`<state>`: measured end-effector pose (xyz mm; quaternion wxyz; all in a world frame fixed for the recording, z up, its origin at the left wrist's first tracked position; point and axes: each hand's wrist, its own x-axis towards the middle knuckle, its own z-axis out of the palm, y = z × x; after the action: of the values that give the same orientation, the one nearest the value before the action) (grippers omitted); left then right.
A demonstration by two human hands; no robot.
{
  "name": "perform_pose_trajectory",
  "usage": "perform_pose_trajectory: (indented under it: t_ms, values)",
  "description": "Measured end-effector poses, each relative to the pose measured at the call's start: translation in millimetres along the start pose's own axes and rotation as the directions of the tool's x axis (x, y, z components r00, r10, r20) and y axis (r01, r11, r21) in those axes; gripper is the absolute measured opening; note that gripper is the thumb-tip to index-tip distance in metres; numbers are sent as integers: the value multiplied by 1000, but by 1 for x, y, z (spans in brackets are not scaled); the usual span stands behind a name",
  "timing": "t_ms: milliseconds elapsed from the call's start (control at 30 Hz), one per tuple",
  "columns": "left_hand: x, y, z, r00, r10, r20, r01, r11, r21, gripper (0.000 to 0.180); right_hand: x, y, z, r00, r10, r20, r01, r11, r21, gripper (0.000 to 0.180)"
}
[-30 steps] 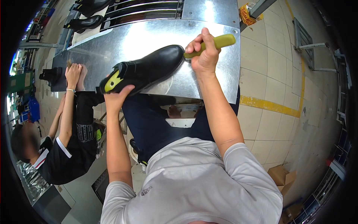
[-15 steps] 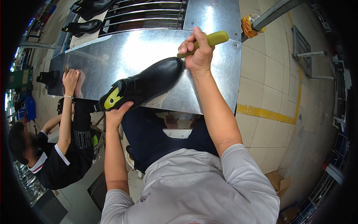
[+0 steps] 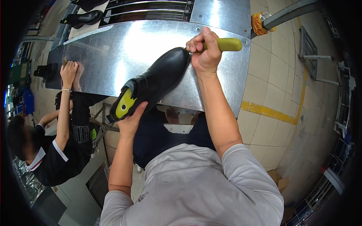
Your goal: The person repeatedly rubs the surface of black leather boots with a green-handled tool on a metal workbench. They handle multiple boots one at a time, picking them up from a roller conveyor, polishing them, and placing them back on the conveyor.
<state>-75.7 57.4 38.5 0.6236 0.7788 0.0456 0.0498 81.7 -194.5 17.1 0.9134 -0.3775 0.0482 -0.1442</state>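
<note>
Steel tabletop (image 3: pixel 211 86) carries boot (image 3: pixel 154 84), toe away from you. Your left hand (image 3: pixel 132 120) cups heel; right hand (image 3: pixel 205 52) fists green-handled tool (image 3: pixel 226 44) at toe. Boot looks stiff, slick leather, moderate weight; grip heel, sole.

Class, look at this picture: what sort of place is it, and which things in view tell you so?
Probably a shoe factory or workshop. A black boot is worked on over a sheet-metal bench, more black footwear waits on a rack behind, and a co-worker works alongside.

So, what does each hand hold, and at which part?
The left hand grips the black shoe at its heel end. The right hand is closed around the yellow-green tool handle near the toe.
</note>
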Motion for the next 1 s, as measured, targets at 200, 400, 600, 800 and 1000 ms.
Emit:
perform_pose_trajectory:
  t_ms: [200,400,600,800,1000]
  values:
    - [-19,8,18,999,25,-47,-20,995,98,41,-10,0,-2,998,-5,-59,11,996,94,41]
    - [-30,2,29,998,9,-68,-4,997,79,39,-30,-1,-10,995,-20,-99,31,993,110,41]
    - [-34,14,41,990,90,-107,-68,978,195,27,-62,7,-15,976,154,-156,-109,958,267,37]
    - [-18,9,51,971,59,-232,-57,998,18,57,-100,-4,5,948,318,-9,-313,936,164,46]
    - [-73,58,-20,882,-277,-381,29,839,-543,37,10,-16,2,946,298,123,-296,954,-37,53]
